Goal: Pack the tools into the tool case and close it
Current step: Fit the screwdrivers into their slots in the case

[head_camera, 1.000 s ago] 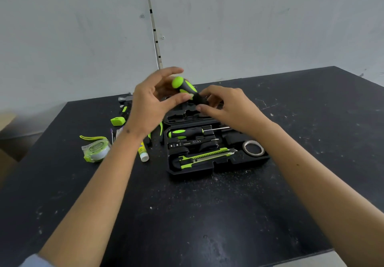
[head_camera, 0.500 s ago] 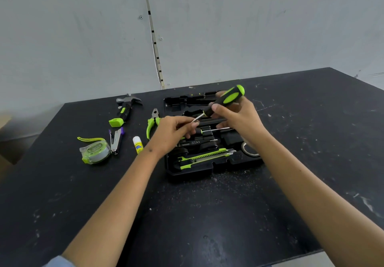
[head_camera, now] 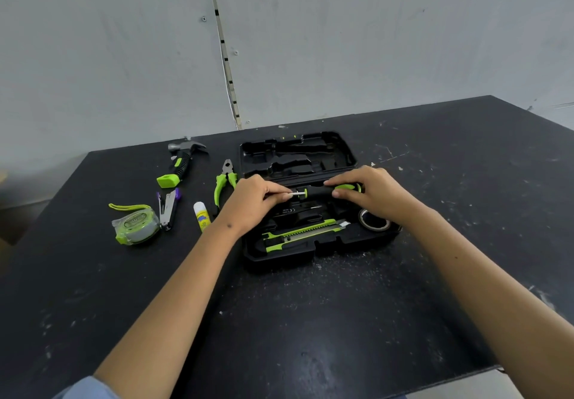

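Screwdriver (head_camera: 323,192) held level between both hands over open tool case (head_camera: 310,243), above its slot. Left hand (head_camera: 253,203) pinched on metal shaft; right hand (head_camera: 369,195) curled round rubbery black-green handle. Judged light, rigid, grippy at handle, slick at shaft; handle best gripped for seating. Hammer (head_camera: 181,162), pliers (head_camera: 225,182) left of left hand on counter (head_camera: 310,321).

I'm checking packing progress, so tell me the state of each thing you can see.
Tool case: open, lid flat.
Screwdriver: held over case by left hand and right hand.
Utility knife: packed.
Tape roll: in case.
Hammer, pliers, tape measure: out on table.
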